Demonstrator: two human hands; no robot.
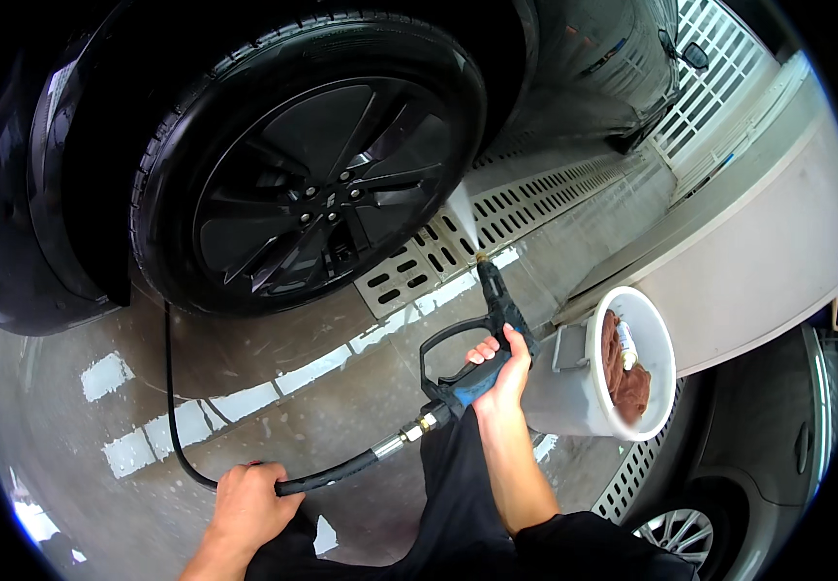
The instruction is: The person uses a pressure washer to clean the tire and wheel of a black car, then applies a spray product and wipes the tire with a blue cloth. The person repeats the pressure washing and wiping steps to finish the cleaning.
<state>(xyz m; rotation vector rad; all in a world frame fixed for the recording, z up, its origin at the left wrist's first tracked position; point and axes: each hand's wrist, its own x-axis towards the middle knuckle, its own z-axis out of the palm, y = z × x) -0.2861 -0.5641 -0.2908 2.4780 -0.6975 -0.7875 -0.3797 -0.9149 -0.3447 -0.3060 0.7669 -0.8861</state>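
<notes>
In my right hand [501,378] is a black and blue pressure washer gun [482,368], the fingers wrapped round its grip. A white fan of spray [463,211] leaves the brass nozzle toward the lower right side of a black car wheel [322,184]. My left hand [252,505] is closed round the black hose [337,473], which joins the gun's rear through a metal coupling [407,436]. From that hand the hose runs up to the left and passes out of sight by the tyre. The wheel's dark rim and tyre look wet.
Right of the gun stands a whitish bucket [574,378] holding brown cloths [629,392] and a small white bottle [624,344]. A slotted drain grate [535,205] crosses the wet floor beside the car. A pale curved wall [739,261] and another dark car [758,445] are farther right.
</notes>
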